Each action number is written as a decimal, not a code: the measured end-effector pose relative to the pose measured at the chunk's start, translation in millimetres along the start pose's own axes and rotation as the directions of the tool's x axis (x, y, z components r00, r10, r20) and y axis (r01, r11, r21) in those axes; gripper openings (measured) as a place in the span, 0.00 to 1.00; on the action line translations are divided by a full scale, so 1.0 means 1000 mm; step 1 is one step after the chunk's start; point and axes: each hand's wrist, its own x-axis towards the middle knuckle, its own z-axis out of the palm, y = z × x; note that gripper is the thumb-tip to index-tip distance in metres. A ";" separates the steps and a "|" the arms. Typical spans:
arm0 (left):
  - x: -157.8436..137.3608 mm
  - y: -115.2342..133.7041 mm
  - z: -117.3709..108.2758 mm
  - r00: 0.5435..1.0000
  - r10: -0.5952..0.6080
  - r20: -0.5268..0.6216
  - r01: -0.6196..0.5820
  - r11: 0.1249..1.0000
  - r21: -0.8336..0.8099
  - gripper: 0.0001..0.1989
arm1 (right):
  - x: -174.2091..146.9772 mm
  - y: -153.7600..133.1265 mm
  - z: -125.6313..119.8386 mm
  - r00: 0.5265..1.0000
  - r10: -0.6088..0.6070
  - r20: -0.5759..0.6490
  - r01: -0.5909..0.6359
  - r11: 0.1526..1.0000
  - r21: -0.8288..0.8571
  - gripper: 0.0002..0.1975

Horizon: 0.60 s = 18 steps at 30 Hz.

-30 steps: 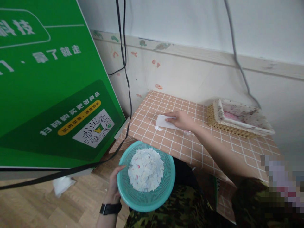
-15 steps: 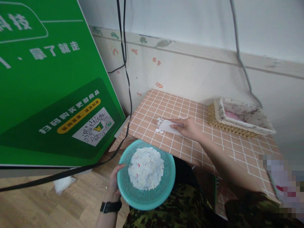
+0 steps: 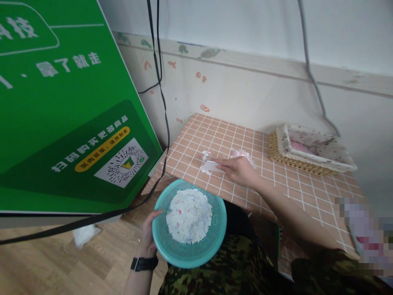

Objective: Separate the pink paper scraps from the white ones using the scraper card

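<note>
My left hand (image 3: 151,231) grips the left rim of a round turquoise plastic basket (image 3: 162,250), held just below the table's front edge. A heap of small white paper scraps (image 3: 190,215), a few with red marks, lies in it. Over the checked table, my right hand (image 3: 238,169) is closed on a flat white card (image 3: 211,166). Small white scraps (image 3: 205,155) lie on the cloth beside the card's left end. Behind my right hand is a clear, pinkish crinkled plastic bag (image 3: 242,153).
A cloth-lined wicker basket (image 3: 302,162) stands at the table's (image 3: 208,131) back right. A large green sign (image 3: 76,94) rises on the left. Dark cables (image 3: 166,106) hang before the table's left corner. A white bag (image 3: 84,234) lies on the wooden floor.
My right hand and the card have shifted slightly left and down, against the scraps. More of the plastic bag shows behind the hand. My left hand still holds the turquoise basket in place.
</note>
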 end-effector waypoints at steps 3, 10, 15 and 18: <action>0.000 0.000 0.000 1.000 0.021 -0.008 -0.021 1.000 0.014 0.08 | -0.006 -0.001 0.007 0.997 -0.029 -0.065 0.029 1.000 -0.003 0.18; 0.001 0.000 -0.001 0.999 0.041 0.023 -0.041 0.999 0.019 0.07 | -0.015 -0.005 0.016 0.990 -0.141 -0.007 0.141 0.990 -0.027 0.19; 0.001 -0.001 -0.003 0.997 0.063 0.033 -0.064 0.998 0.026 0.06 | -0.026 -0.008 0.009 0.991 -0.057 -0.118 0.043 0.992 -0.121 0.19; 0.003 -0.002 -0.005 0.998 0.064 0.020 -0.065 0.998 0.026 0.05 | -0.030 -0.007 0.013 0.995 -0.069 -0.066 0.061 0.991 -0.119 0.19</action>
